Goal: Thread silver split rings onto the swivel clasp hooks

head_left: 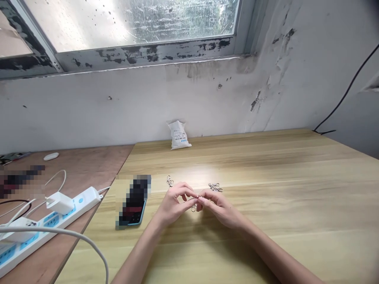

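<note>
My left hand (pixel 174 203) and my right hand (pixel 217 207) meet fingertip to fingertip just above the light wooden table (pixel 266 205). Both pinch a small metal clasp with a ring (pixel 194 206) between thumb and fingers; the piece is tiny and partly hidden. A loose metal clasp (pixel 169 181) lies on the table just beyond my left hand. Another small cluster of metal clasps (pixel 215 187) lies just beyond my right hand.
A phone in a blue case (pixel 134 207) lies left of my hands. A small white bag (pixel 179 135) leans against the wall at the back. On the darker table to the left sit a white power strip (pixel 59 215) with chargers and cables (pixel 74 236).
</note>
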`<state>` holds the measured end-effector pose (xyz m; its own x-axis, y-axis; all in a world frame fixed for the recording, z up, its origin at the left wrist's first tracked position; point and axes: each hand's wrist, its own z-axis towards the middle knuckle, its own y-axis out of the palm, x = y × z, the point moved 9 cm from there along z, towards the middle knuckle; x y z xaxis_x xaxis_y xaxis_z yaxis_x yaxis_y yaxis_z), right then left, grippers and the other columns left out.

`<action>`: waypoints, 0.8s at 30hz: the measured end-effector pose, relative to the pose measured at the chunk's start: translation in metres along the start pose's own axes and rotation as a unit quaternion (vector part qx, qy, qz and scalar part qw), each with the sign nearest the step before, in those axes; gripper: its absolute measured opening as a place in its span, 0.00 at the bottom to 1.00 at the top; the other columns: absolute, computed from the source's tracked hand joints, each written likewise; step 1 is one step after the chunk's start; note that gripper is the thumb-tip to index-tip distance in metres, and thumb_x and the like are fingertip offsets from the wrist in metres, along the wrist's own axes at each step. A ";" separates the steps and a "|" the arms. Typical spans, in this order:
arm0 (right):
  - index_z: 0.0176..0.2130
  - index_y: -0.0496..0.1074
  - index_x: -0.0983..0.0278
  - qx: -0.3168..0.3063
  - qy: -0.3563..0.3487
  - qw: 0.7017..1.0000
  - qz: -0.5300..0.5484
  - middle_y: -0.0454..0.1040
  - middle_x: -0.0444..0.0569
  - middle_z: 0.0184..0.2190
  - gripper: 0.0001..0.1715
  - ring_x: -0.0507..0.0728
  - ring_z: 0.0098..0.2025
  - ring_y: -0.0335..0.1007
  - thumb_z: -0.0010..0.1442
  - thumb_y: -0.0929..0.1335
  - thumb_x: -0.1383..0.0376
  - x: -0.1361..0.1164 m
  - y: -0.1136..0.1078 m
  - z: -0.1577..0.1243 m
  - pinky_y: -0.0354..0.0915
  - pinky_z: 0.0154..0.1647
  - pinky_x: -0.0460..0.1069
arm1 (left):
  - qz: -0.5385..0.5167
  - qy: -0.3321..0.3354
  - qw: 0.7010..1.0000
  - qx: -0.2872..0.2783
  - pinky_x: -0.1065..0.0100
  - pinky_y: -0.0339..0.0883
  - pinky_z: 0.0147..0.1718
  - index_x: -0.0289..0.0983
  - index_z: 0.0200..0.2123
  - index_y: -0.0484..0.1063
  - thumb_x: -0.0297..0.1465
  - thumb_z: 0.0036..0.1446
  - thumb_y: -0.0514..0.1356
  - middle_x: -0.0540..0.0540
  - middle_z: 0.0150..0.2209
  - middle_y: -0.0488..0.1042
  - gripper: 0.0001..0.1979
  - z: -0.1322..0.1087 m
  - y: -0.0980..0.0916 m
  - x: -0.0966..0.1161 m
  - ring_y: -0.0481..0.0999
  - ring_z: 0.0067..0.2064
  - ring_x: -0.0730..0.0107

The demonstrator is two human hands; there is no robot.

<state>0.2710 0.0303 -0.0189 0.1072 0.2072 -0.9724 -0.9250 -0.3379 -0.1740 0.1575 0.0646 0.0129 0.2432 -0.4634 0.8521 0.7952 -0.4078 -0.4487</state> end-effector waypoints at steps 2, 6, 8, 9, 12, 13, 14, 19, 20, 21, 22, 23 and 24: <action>0.35 0.72 0.63 0.006 -0.001 1.000 0.003 0.74 0.47 0.32 0.20 0.55 0.37 0.70 0.68 0.61 0.52 0.001 -0.001 0.000 0.66 0.42 0.51 | 0.005 -0.002 1.000 -0.004 0.69 0.68 0.33 0.40 0.34 0.80 0.32 0.56 0.65 0.45 0.33 0.75 0.04 0.000 0.001 0.000 0.73 0.35 0.69; 0.33 0.70 0.62 0.031 -0.003 0.999 -0.043 0.72 0.47 0.31 0.19 0.55 0.36 0.69 0.68 0.61 0.52 0.001 -0.006 0.000 0.66 0.39 0.50 | 0.017 0.002 1.000 -0.017 0.69 0.68 0.33 0.40 0.34 0.80 0.31 0.58 0.62 0.45 0.34 0.75 0.05 -0.001 0.005 0.000 0.73 0.36 0.69; 0.34 0.70 0.62 0.040 -0.005 0.996 -0.075 0.73 0.47 0.31 0.19 0.55 0.35 0.69 0.68 0.61 0.53 0.002 -0.007 -0.001 0.66 0.38 0.49 | 0.033 0.011 0.999 -0.022 0.70 0.68 0.32 0.40 0.35 0.80 0.32 0.59 0.61 0.45 0.34 0.75 0.07 -0.001 0.007 0.000 0.73 0.36 0.69; 0.35 0.70 0.62 0.042 -0.008 0.995 -0.091 0.73 0.47 0.31 0.18 0.55 0.35 0.69 0.68 0.61 0.54 0.002 -0.008 -0.001 0.66 0.37 0.49 | 0.043 0.017 0.999 -0.022 0.70 0.69 0.32 0.40 0.36 0.80 0.32 0.60 0.60 0.45 0.34 0.75 0.07 -0.001 0.008 0.000 0.73 0.36 0.69; 0.38 0.72 0.62 0.061 -0.039 0.982 -0.172 0.75 0.48 0.31 0.16 0.55 0.33 0.69 0.69 0.60 0.57 0.001 -0.009 -0.001 0.65 0.35 0.48 | 0.077 0.029 0.996 -0.019 0.70 0.69 0.32 0.39 0.36 0.79 0.33 0.61 0.59 0.44 0.34 0.75 0.08 -0.001 0.010 -0.002 0.72 0.36 0.69; 0.39 0.73 0.62 0.070 -0.052 0.974 -0.210 0.75 0.48 0.31 0.16 0.55 0.33 0.69 0.69 0.60 0.58 0.000 -0.009 -0.002 0.64 0.35 0.49 | 0.085 0.029 0.996 -0.018 0.70 0.69 0.31 0.38 0.36 0.79 0.32 0.60 0.59 0.44 0.34 0.75 0.08 -0.001 0.011 -0.003 0.72 0.35 0.69; 0.39 0.73 0.62 0.078 -0.066 0.964 -0.247 0.76 0.48 0.31 0.15 0.55 0.32 0.69 0.69 0.60 0.59 -0.002 -0.009 -0.002 0.64 0.35 0.49 | 0.090 0.027 0.995 -0.019 0.70 0.69 0.31 0.38 0.35 0.79 0.32 0.60 0.59 0.44 0.34 0.75 0.08 -0.001 0.011 -0.004 0.72 0.35 0.69; 0.42 0.75 0.61 0.089 -0.112 0.925 -0.351 0.77 0.48 0.30 0.14 0.55 0.30 0.69 0.68 0.61 0.63 -0.009 -0.005 -0.004 0.61 0.35 0.50 | 0.090 0.013 0.996 -0.020 0.71 0.69 0.31 0.38 0.34 0.77 0.30 0.60 0.58 0.45 0.34 0.74 0.07 -0.001 0.012 -0.008 0.73 0.36 0.69; 0.44 0.75 0.61 0.091 -0.117 0.923 -0.355 0.78 0.48 0.31 0.14 0.54 0.30 0.69 0.68 0.61 0.63 -0.010 -0.004 -0.004 0.61 0.35 0.50 | 0.087 0.010 0.996 -0.015 0.71 0.69 0.31 0.38 0.34 0.76 0.30 0.60 0.58 0.45 0.34 0.75 0.07 -0.001 0.011 -0.008 0.73 0.36 0.69; 0.45 0.75 0.61 0.093 -0.120 0.922 -0.355 0.78 0.48 0.31 0.14 0.54 0.30 0.70 0.68 0.61 0.63 -0.012 -0.004 -0.005 0.62 0.35 0.50 | 0.083 0.005 0.996 -0.010 0.70 0.69 0.32 0.38 0.34 0.75 0.30 0.60 0.58 0.46 0.33 0.75 0.06 -0.002 0.010 -0.009 0.73 0.36 0.69; 0.45 0.74 0.61 0.096 -0.123 0.922 -0.354 0.78 0.49 0.31 0.14 0.54 0.30 0.70 0.68 0.61 0.63 -0.013 -0.005 -0.005 0.62 0.35 0.50 | 0.080 -0.001 0.997 -0.004 0.70 0.70 0.32 0.37 0.33 0.74 0.30 0.60 0.58 0.46 0.33 0.75 0.05 -0.002 0.009 -0.010 0.74 0.36 0.69; 0.45 0.74 0.61 0.098 -0.125 0.922 -0.353 0.78 0.48 0.31 0.14 0.55 0.30 0.70 0.68 0.61 0.63 -0.014 -0.004 -0.005 0.62 0.35 0.50 | 0.078 -0.010 0.997 0.002 0.70 0.70 0.32 0.37 0.33 0.73 0.31 0.60 0.59 0.47 0.33 0.75 0.05 -0.001 0.008 -0.012 0.74 0.36 0.69; 0.44 0.75 0.61 0.100 -0.128 0.922 -0.352 0.78 0.48 0.30 0.14 0.55 0.30 0.70 0.68 0.61 0.63 -0.015 -0.004 -0.005 0.62 0.35 0.50 | 0.077 -0.018 0.997 0.006 0.70 0.70 0.32 0.37 0.34 0.73 0.31 0.59 0.59 0.47 0.33 0.76 0.05 -0.001 0.007 -0.013 0.74 0.36 0.69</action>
<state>0.2754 0.0238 -0.0045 0.6403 0.5285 -0.5574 -0.7108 0.1328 -0.6907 0.1589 0.0671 -0.0016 0.3819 -0.4909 0.7831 0.7539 -0.3246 -0.5712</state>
